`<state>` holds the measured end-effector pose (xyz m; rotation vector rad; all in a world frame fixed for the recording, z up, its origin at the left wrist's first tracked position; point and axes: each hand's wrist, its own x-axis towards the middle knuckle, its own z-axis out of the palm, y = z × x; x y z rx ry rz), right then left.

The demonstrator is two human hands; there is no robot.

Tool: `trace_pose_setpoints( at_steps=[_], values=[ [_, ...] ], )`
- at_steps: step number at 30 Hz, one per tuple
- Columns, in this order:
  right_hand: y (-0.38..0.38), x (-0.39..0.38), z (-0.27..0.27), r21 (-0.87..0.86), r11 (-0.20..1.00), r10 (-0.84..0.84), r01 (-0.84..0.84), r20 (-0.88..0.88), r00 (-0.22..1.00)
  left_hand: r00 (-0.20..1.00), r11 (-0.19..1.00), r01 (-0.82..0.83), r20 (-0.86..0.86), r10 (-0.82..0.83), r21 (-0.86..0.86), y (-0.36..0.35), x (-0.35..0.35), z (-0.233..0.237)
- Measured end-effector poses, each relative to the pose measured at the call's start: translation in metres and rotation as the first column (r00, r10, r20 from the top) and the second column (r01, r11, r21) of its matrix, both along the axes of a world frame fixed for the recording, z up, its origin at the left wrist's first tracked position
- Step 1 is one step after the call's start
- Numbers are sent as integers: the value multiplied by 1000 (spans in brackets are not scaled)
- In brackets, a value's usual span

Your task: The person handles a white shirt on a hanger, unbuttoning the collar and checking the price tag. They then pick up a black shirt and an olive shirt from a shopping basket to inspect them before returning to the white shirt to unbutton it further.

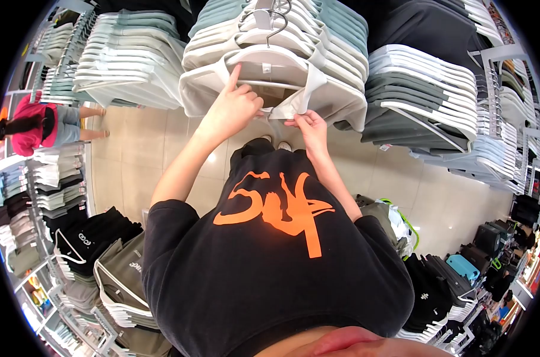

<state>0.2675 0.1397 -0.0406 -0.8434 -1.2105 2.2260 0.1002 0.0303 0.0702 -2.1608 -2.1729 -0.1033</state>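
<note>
A light beige collared shirt [204,89] hangs on a white hanger [268,56] at the front of a packed rack, its collar spread. My left hand [233,107] is at the left side of the collar, index finger stretched out along it and the other fingers curled near the placket. At the lower right of the collar, my right hand [308,124] pinches the shirt's edge between thumb and fingers. More beige and grey-green shirts [341,30] hang close behind on white hangers.
Light shirts [127,59] hang to the left, dark grey ones [401,113] to the right. A person [41,125] in a pink top stands at the far left. Behind me are more clothes racks [118,268] and a bag [395,223] with a green rim.
</note>
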Motion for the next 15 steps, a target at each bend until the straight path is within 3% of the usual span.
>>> trace_pose_setpoints(
  at_steps=[2, 11, 15],
  values=[
    [0, -1, 6, -17, 1000, 22, -22, 16, 1000, 1000, 997, -17, -15, 16, -79, -1, 0, 5],
    [-3, -9, 9, -17, 999, 29, -28, 43, 999, 999, 999, 15, 51, -14, -29, -1, 3, 4],
    [-6, -7, 8, -45, 997, 56, -58, -49, 997, 996, 995, 7, 87, -15, 96, 0, 5, -2]
  ],
)
